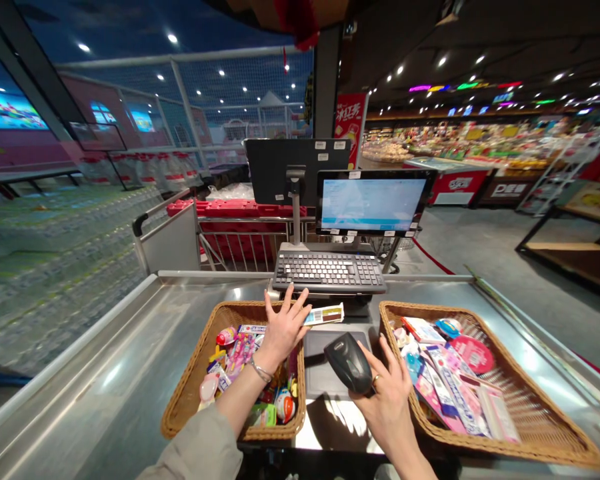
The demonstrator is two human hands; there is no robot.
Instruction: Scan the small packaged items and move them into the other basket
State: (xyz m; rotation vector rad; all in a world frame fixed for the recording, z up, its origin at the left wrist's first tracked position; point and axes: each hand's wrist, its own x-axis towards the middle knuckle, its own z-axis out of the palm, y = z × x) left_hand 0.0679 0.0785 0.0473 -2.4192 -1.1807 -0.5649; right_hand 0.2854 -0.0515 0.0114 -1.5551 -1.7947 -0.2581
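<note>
My left hand [283, 330] is over the far right part of the left wicker basket [180, 393]. Its thumb and index finger pinch one end of a wrapped snack bar [326, 314], while the other fingers are spread. A barcode shows on the bar's wrapper. In my right hand [387, 390] is a black barcode scanner [349, 363], its head tilted up toward the far left, below the bar. The left basket holds several small sweets and toys, partly hidden by my left arm. More packets [450, 383] lie in the right wicker basket [545, 400].
Beyond the baskets stand a keyboard [330, 272], a lit monitor [373, 205] and a second screen [280, 170] facing away. A metal counter [115, 373] runs beneath everything. Behind it is a shopping cart [245, 243]; stacked bottle packs [55, 267] stand at the left.
</note>
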